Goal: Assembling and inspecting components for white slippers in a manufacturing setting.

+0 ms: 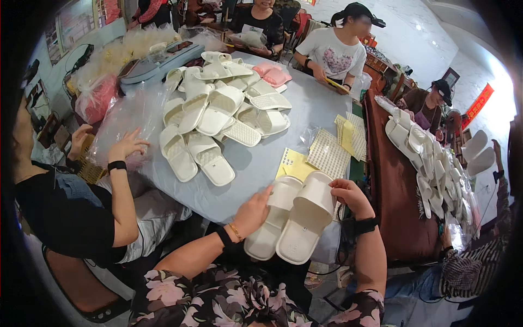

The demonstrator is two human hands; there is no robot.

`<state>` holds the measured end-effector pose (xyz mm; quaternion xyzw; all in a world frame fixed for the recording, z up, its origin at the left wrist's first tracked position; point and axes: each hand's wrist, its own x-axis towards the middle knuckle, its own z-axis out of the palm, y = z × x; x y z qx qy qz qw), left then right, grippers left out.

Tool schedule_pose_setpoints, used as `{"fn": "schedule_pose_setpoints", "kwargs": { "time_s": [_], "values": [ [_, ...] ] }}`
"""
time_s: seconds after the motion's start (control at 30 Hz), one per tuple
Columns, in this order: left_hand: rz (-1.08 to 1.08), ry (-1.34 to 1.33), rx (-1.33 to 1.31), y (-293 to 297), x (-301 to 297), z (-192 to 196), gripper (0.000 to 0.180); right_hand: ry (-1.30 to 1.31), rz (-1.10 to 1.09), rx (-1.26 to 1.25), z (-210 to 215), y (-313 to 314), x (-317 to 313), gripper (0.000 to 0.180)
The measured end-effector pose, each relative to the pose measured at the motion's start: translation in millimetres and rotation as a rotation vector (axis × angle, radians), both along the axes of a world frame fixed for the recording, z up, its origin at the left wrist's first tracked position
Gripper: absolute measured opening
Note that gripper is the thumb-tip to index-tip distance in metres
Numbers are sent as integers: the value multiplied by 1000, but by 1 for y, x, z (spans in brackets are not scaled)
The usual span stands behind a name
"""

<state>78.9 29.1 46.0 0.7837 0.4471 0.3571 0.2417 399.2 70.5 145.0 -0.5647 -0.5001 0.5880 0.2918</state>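
My left hand (254,211) is closed on the outer side of a white slide slipper (262,241). A matching slipper (300,234) leans against it and partly covers it; my right hand (353,197) pinches the edge of its wide strap. Both slippers are held at the near edge of the table, toes away from me, with a small dark mark on each insole. Just beyond them lie a yellow sheet (295,163) and a pale sheet with rows of small labels (328,153). A big pile of white slippers (215,109) covers the table's middle.
Pink slippers (272,74) lie behind the pile. A person at my left handles clear plastic bags (122,122). Someone in a white shirt (335,52) stands across the grey-covered table (305,117). To my right, more slippers (430,158) line a brown-covered surface (400,201).
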Motion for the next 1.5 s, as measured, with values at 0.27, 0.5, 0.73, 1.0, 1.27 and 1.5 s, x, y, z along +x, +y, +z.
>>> {"fn": "schedule_pose_setpoints", "kwargs": {
  "time_s": [0.27, 0.5, 0.73, 1.0, 1.27, 1.5],
  "values": [
    [250, 22, 94, 23, -51, 9, 44, -109, 50, 145, -16, 22, -19, 20],
    [211, 17, 26, 26, -53, 14, 37, -382, 123, 350, -47, 39, -64, 44],
    [137, 17, 120, -8, -45, 23, 32, -500, -172, 691, -51, -1, -76, 23],
    [-190, 159, 226, -20, -7, 13, 44, -594, -41, 643, -72, -69, -119, 9],
    [-172, 256, 206, -22, -5, 0, 49, -727, -8, 630, -81, -73, -126, 7],
    [-158, 236, 229, -22, -5, 0, 47, -741, -50, 595, -86, -70, -128, 8]
  ]
}}
